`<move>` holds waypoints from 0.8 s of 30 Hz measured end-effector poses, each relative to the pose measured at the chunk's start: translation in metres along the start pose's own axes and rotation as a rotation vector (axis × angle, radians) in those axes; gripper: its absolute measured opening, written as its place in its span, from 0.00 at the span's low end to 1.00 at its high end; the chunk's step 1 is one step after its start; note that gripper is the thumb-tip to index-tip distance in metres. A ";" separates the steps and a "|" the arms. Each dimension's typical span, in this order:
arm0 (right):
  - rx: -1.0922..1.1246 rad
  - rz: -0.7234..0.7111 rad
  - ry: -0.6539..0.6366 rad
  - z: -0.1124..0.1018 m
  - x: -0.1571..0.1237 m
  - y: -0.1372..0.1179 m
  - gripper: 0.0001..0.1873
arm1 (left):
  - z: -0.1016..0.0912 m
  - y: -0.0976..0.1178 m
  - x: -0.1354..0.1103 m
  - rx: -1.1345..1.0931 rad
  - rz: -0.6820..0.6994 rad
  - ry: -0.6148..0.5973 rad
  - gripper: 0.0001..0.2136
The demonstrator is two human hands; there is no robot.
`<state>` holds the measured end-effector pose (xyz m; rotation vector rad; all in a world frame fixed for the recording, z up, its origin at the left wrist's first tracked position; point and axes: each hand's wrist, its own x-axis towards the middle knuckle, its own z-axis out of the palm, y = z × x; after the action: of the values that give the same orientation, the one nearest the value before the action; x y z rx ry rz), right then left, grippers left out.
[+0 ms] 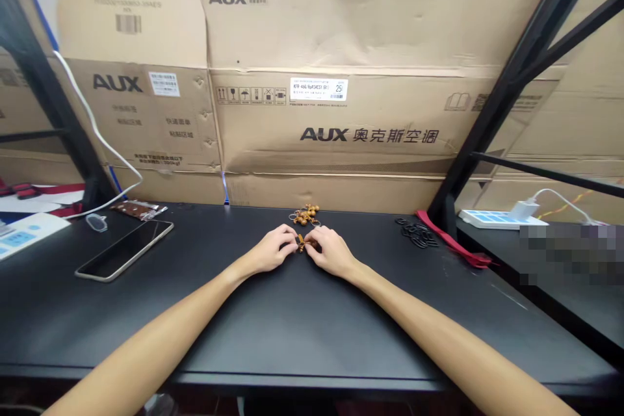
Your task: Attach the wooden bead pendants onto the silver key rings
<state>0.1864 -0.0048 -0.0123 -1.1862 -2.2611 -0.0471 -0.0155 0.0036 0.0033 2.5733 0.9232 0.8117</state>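
Note:
My left hand [273, 249] and my right hand [329, 251] meet over the middle of the black table [292, 318], fingers pinched together. Between the fingertips is a small brown wooden bead piece [301, 244] with a bit of metal on it, held by both hands. Just behind the hands lies a small heap of similar brown bead pieces with metal rings [306, 214]. Both forearms reach in from the near edge.
A phone [125, 249] lies face up at the left, with a small packet [136, 209] and a white cable [97, 136] behind it. A pile of black rings [418, 233] and a red strap [453, 244] lie at the right. Large cardboard boxes [341, 78] wall the back. A power strip [492, 218] sits far right.

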 end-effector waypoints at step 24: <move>0.250 -0.188 0.144 -0.005 -0.001 -0.005 0.04 | -0.005 0.003 0.001 -0.055 -0.088 0.005 0.15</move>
<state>0.1853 -0.0098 -0.0075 -0.8130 -2.1704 0.0733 -0.0163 0.0020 0.0087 2.4666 0.9940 0.8083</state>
